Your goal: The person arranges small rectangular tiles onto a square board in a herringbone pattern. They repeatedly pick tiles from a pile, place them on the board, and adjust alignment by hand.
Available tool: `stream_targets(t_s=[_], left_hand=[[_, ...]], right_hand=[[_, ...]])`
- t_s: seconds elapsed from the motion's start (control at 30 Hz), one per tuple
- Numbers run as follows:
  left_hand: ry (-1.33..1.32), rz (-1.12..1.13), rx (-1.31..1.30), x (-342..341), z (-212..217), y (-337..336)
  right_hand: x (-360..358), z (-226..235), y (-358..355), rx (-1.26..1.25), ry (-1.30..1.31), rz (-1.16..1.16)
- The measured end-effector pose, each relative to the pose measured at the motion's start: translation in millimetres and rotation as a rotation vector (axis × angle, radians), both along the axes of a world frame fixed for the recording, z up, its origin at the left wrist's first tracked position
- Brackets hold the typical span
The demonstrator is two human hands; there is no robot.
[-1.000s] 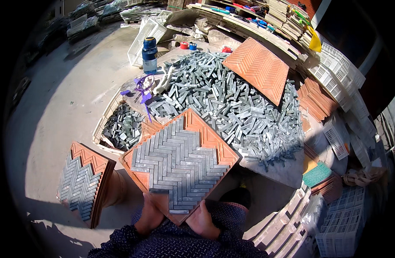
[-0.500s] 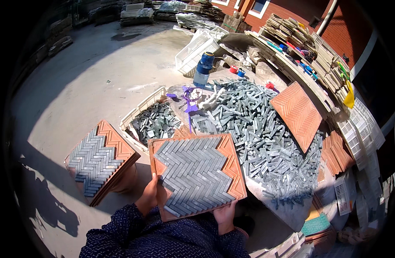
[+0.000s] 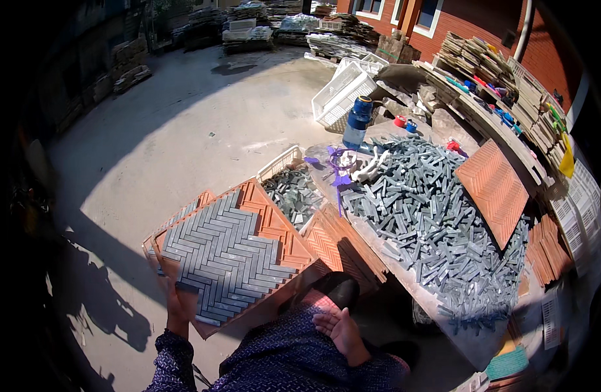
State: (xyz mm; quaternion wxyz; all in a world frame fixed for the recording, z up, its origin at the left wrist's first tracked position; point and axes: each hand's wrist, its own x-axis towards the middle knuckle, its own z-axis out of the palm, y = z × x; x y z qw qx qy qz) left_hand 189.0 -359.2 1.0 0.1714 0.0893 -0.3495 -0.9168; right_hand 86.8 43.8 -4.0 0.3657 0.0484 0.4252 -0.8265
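One ribbed orange tray of grey herringbone strips, left hand fingers gripping; right hand fingers wide.

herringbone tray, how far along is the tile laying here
Done: the orange tray is almost fully covered with grey strips in a herringbone pattern. In hand: the left hand grips its near edge over another filled tray; the right hand is open and free. Left: a big heap of loose grey strips and an empty mould.
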Motion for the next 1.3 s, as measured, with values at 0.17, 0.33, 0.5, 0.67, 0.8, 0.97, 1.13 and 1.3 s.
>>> stream_targets(t_s=[0.17, 0.33, 0.5, 0.67, 0.8, 0.97, 1.13, 1.3], left_hand=[[0.011, 0.184, -0.059, 34.0, -23.8, -61.4], [-0.080, 0.285, 0.023, 60.3, -68.7, -101.7], [-0.091, 0.255, 0.037, 44.5, -72.3, -119.7], [-0.098, 0.193, -0.082, 42.4, -94.6, -156.1], [-0.176, 0.302, -0.189, 26.7, -108.8, -163.6], [-1.081, 0.510, -1.075, 80.7, -151.6, -242.2], [-1.351, 0.406, -1.566, 54.5, -106.8, -201.5], [-1.342, 0.443, -1.506, 55.2, -105.7, -195.8]], right_hand=[[11.2, -27.9, 9.1, 0.154, -0.140, -0.046], [8.4, -37.9, 6.0, 0.214, -0.130, -0.044], [7.7, -37.5, 6.0, 0.261, -0.176, -0.092], [7.8, -40.5, 8.3, 0.282, -0.169, -0.108], [6.3, -38.3, 13.3, 0.291, -0.114, -0.128], [11.1, -36.4, 4.9, 0.250, -0.134, -0.098], [12.8, -44.9, 14.8, 0.233, -0.121, -0.114], [10.7, -48.4, 17.4, 0.242, -0.168, -0.124]])
